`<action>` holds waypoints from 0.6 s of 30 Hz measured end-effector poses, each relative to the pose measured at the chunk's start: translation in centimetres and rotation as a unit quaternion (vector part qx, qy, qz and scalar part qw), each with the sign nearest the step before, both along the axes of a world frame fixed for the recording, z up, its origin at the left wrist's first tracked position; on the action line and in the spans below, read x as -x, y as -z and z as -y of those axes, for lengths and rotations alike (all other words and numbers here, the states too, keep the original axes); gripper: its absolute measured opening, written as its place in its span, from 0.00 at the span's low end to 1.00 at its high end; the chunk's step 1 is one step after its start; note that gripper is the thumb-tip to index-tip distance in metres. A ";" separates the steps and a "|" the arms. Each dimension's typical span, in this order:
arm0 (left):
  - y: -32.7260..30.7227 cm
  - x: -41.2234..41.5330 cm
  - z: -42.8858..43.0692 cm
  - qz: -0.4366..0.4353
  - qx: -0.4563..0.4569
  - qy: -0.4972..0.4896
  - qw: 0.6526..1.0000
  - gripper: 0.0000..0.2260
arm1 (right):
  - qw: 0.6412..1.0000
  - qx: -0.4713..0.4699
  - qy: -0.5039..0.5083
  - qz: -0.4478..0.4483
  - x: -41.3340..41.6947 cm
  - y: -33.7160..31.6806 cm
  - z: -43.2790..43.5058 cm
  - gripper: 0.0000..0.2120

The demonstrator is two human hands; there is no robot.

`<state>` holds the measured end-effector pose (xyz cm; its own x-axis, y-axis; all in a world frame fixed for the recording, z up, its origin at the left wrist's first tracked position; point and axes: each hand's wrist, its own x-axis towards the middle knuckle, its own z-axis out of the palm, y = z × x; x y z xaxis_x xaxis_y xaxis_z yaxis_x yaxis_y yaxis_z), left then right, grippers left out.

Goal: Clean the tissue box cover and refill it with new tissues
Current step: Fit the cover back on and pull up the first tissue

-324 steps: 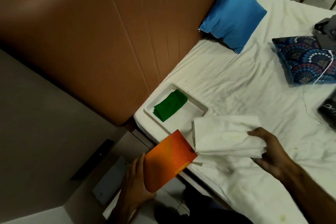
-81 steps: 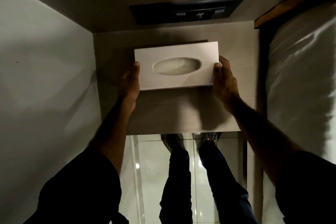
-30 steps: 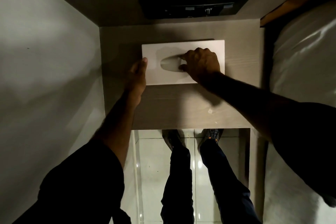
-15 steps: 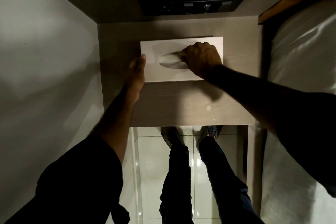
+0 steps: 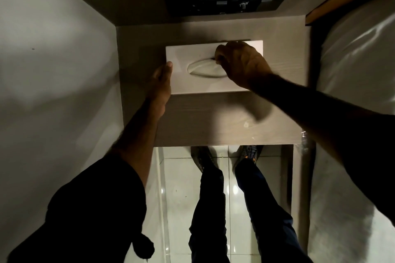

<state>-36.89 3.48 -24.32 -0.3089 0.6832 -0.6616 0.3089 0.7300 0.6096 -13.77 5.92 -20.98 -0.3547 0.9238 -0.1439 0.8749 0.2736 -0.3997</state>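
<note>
Head view: tissue (image 5: 204, 67) fills tissue box cover (image 5: 181, 83) slot.

Bedside shelf (image 5: 213, 126), black wall panel (image 5: 228, 0)

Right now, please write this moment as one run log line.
stage: refill check | tissue box cover: on bedside shelf | left hand: steadies cover's left end | right hand: fingertips at oval slot

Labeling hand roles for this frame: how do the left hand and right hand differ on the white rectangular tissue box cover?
The left hand lies flat against the short left end of the white rectangular tissue box cover; the right hand is on top. Left fingers are extended; right fingers are curled, tips at the oval slot. Both touch the cover, which sits on the wood-grain bedside shelf.
</note>
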 end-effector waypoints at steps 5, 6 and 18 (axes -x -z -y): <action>-0.1 0.0 0.1 0.005 0.001 -0.001 1.000 0.23 | 0.999 -0.044 -0.005 0.015 -0.4 0.1 -0.4 0.10; -0.2 -0.1 0.1 0.003 0.001 0.000 1.000 0.23 | 0.999 -0.044 -0.003 0.010 -0.4 0.0 -0.6 0.09; 0.1 -0.4 0.3 -0.005 -0.008 -0.007 1.000 0.22 | 0.997 0.076 -0.004 -0.010 -0.9 -1.2 -0.8 0.14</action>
